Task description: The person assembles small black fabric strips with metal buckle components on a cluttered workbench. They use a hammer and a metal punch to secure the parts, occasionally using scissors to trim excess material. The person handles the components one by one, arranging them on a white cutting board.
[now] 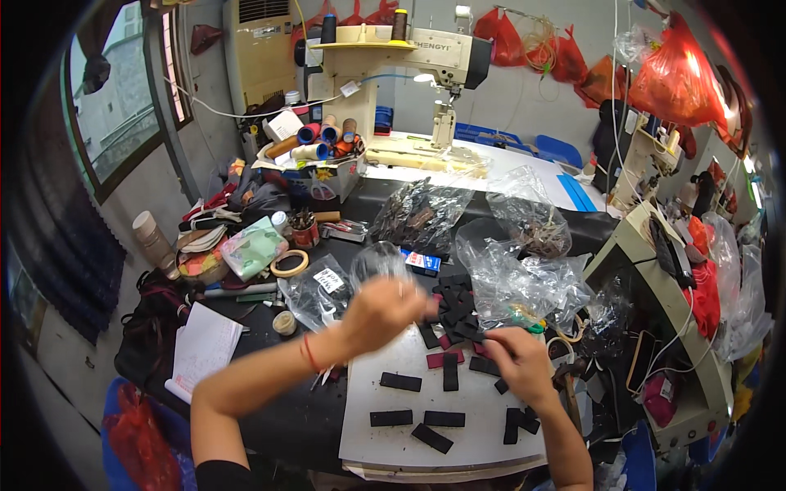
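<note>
Nearest, on a white board [377, 450] laid over the dark worktop [303, 413]: loose black strips [444, 419], two almost end to end, one tilted just nearer, a couple close together at the right. Slightly farther, one black strip upright across a maroon strip [434, 360], another lying flat to the left. At the right, the right hand [522, 364], thumb and fingers drawn close together at the near right edge of the heap, touching or nearly touching a black strip (too small to tell whether pinched). Well left, a written-on paper [205, 348] and a small round jar [284, 323]. Over the board's far left part, the left hand [385, 315], fingers curled in and blurred; impossible to tell what, if anything, is held. Just right of it, a heap of strips [456, 303], mostly black with some maroon. Farther, a blue box [420, 262] and clear plastic bags [512, 278]. Farthest, a cream sewing machine [446, 57], with red bags [501, 37] hanging beyond.
</note>
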Motion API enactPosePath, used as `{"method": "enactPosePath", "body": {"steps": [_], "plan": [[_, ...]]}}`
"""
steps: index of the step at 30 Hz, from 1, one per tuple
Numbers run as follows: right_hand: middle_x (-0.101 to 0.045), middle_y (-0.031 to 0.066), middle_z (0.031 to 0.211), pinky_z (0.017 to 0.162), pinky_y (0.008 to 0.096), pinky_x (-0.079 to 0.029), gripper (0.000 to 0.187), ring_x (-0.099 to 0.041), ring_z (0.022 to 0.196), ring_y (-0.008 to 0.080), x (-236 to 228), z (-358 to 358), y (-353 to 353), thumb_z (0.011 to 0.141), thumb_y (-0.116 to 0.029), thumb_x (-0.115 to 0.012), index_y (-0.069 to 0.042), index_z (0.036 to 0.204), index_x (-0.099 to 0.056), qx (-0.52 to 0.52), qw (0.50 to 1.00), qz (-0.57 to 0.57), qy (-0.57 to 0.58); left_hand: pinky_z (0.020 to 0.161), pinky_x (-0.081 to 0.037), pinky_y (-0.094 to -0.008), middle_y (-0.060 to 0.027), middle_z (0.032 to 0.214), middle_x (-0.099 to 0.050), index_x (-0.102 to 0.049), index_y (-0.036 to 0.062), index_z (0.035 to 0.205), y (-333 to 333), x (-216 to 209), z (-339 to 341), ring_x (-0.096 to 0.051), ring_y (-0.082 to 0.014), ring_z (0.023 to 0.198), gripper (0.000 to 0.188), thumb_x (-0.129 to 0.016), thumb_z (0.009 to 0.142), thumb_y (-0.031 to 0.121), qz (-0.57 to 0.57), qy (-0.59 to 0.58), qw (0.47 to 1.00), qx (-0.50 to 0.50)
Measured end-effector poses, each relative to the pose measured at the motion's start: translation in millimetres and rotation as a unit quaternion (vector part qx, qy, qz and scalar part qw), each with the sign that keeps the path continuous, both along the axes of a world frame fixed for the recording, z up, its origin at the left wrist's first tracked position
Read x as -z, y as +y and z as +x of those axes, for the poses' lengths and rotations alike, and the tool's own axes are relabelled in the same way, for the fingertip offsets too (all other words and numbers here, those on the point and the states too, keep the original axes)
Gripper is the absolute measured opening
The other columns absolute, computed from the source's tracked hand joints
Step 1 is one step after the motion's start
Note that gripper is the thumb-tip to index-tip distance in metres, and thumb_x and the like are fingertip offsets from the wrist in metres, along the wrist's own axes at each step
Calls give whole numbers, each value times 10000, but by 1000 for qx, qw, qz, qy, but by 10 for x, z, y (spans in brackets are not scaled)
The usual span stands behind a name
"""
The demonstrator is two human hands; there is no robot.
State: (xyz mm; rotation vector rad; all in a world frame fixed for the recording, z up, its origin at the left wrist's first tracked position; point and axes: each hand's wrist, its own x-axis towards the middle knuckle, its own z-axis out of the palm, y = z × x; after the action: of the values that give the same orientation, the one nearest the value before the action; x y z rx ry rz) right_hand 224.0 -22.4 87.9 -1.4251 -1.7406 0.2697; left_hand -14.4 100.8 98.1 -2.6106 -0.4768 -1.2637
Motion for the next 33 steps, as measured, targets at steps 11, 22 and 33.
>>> {"method": "enactPosePath", "body": {"steps": [11, 22, 33], "plan": [[-637, 184, 904, 655, 385, -500, 108, -636, 755, 325, 192, -1010, 292, 842, 2, -572, 28, 941, -609, -77, 996, 22, 22, 961, -380, -445, -222, 1237, -446, -433, -4, 1251, -621, 674, -352, -453, -379, 1139, 698, -784, 743, 321, -320, -93, 928, -169], [-485, 289, 1246, 977, 455, -404, 491, -480, 1143, 438, 977, -1099, 1146, 774, 28, -525, 82, 1258, -460, -191, 965, -61, -168, 652, -498, -450, -200, 810, -637, -408, 9, 1288, -510, 824, -264, -639, -390, 745, 409, -506, 892, 22, -413, -149, 882, -172], [-653, 149, 861, 732, 358, -516, 171, -635, 861, 285, 952, -1262, 1335, 782, -79, -561, -25, 926, -637, -25, 950, 32, -310, 803, -482, -435, -189, 1036, -619, -594, 45, 1121, -78, 1040, -498, -601, -377, 955, 258, -536, 871, 70, -370, -117, 891, -234]]}}
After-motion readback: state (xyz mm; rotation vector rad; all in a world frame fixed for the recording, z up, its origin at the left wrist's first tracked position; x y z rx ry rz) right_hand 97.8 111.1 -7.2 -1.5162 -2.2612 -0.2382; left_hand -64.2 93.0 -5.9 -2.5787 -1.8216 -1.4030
